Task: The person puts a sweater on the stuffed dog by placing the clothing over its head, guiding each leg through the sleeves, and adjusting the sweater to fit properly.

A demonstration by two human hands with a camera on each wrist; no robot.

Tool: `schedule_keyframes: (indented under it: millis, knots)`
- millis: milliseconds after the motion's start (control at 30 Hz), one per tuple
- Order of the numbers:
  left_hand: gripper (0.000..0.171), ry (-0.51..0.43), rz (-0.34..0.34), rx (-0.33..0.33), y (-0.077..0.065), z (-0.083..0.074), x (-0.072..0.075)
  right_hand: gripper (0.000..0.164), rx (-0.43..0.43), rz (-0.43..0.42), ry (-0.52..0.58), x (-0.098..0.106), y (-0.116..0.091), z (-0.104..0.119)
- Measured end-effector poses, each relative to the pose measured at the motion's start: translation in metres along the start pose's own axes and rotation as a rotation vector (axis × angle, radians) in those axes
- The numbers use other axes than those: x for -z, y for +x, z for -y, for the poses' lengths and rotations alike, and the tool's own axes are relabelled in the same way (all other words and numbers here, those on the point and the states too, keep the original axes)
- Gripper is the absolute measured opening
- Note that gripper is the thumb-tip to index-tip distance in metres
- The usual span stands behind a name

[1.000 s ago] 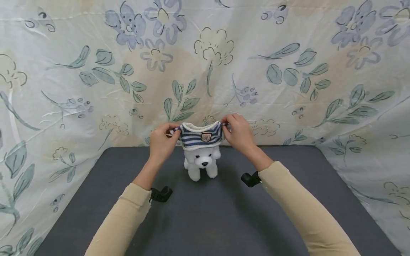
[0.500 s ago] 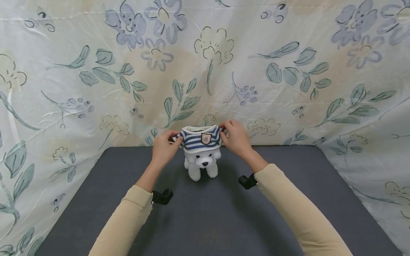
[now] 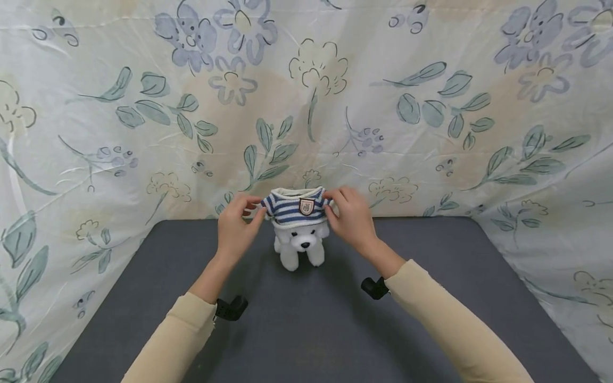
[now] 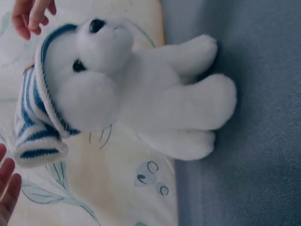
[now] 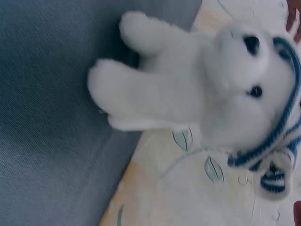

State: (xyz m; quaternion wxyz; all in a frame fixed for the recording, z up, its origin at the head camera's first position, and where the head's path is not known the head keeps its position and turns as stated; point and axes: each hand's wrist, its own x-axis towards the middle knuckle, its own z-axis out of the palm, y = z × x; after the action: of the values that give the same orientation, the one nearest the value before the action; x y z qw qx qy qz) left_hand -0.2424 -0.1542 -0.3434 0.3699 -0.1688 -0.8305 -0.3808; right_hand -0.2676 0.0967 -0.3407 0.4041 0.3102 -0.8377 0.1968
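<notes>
Upright on the flat, dark grey table (image 3: pixel 306 330), near the floral cloth backdrop (image 3: pixel 383 53): a white, fluffy plush dog (image 3: pixel 299 250). Over the top of its head, a small knitted shirt with blue and white stripes and a shield-shaped badge (image 3: pixel 307 206), with the lower hem around the forehead, close above the eyes, and the neck opening uppermost. Beside one short sleeve (image 4: pixel 40 153), the person's left hand (image 3: pixel 235 223), released, with loose fingers apart from the knit. Near the other sleeve, the right hand (image 3: pixel 355 217), also gripping nothing, to judge from both wrist views. Possible trouble: without support at either side, likely to slide backward or turn crooked, because of resting only on a rounded, soft head. If pulled down hard, likely to catch on the muzzle or fold the ears; if pulled from one side only, likely to tip the light dog over.
</notes>
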Motion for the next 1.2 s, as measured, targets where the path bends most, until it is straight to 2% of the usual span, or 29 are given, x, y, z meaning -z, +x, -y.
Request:
schedule_keyframes:
  millis: [100, 200, 400, 633, 967, 1200]
  knots:
    - [0.014, 0.011, -0.015, -0.101, -0.007, -0.004, 0.001, 0.015, 0.022, 0.012, 0.015, -0.002, -0.009, 0.007]
    - [0.014, 0.046, 0.010, -0.136, -0.014, -0.006, 0.000, 0.016, 0.024, 0.044, 0.021, -0.005, -0.017, 0.011]
    - [0.018, 0.120, 0.088, -0.144, -0.025, -0.006, -0.008, 0.020, 0.016, 0.089, 0.019, -0.011, -0.028, 0.011]
    - [0.022, 0.182, 0.161, -0.157, -0.031, -0.006, -0.019, 0.022, -0.013, 0.116, 0.012, -0.018, -0.030, 0.009]
    - [0.015, 0.299, 0.170, -0.152, -0.029, -0.003, -0.032, 0.011, -0.060, 0.099, 0.034, -0.023, -0.030, 0.011]
    - [0.006, 0.310, 0.156, -0.133, -0.032, -0.004, -0.033, 0.011, -0.032, 0.117, 0.060, -0.023, -0.039, 0.010]
